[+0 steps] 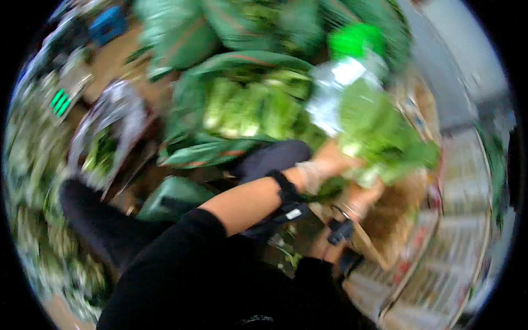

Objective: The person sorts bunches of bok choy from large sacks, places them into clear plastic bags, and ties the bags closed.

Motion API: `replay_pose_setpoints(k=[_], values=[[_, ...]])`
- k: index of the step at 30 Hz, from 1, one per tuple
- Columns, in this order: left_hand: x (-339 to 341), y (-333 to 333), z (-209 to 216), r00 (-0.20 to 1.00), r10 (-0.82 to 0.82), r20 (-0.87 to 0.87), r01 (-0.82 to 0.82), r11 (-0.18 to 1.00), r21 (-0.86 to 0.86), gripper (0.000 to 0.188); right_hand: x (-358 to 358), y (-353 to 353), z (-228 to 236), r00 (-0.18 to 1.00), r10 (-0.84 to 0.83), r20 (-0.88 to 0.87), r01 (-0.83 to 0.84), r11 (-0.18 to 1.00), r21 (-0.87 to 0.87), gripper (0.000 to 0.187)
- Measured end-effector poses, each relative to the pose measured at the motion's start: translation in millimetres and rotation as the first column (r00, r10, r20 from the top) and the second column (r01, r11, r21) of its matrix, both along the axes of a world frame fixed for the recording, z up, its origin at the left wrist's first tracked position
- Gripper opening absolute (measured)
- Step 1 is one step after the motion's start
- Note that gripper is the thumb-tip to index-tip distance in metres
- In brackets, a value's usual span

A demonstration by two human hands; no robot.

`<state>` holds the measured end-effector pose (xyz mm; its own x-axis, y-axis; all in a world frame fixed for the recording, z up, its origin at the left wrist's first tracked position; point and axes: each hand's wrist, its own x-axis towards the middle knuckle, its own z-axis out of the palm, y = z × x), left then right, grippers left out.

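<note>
Leafy green lettuce (379, 132), smeared by motion, is held to the right of the open sack. My left hand (333, 159) is closed round its pale stem end. Close below, my right hand (364, 199) is closed at the base of the same leafy bunch; whether it is one head or more I cannot tell. An open green woven sack (184, 113) with an orange stripe lies in front of me, with several lettuce heads (247, 110) side by side in it. Clear plastic film (327, 102) sits just beyond my left hand.
Full green sacks (176, 33) stand along the far side, near a bright green object (355, 39). A cardboard box (404, 220) lies under my hands, beside printed panels (465, 176). At left are a plastic-lined container (124, 110), a blue stool-like object (107, 25) and piled greens (38, 165).
</note>
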<state>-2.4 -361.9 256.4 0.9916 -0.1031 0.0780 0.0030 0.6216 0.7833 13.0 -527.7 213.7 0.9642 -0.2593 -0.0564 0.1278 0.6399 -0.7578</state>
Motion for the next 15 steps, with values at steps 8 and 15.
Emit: replay_pose_setpoints(k=[8, 15], values=[[-73.9, 199.4, 34.1, 0.983, 0.085, 0.165, -0.032, 0.953, -0.302, 0.05, -35.1, 184.2, 105.5, 0.664, 0.66, 0.351, -0.329, 0.68, -0.656, 0.068], [-194.0, 333.3, -74.6, 0.624, 0.782, 0.002, -0.781, 0.624, -0.021, 0.037, -99.1, 426.1, 91.3, 0.288, 0.894, 0.342, -0.365, 0.433, -0.824, 0.089]])
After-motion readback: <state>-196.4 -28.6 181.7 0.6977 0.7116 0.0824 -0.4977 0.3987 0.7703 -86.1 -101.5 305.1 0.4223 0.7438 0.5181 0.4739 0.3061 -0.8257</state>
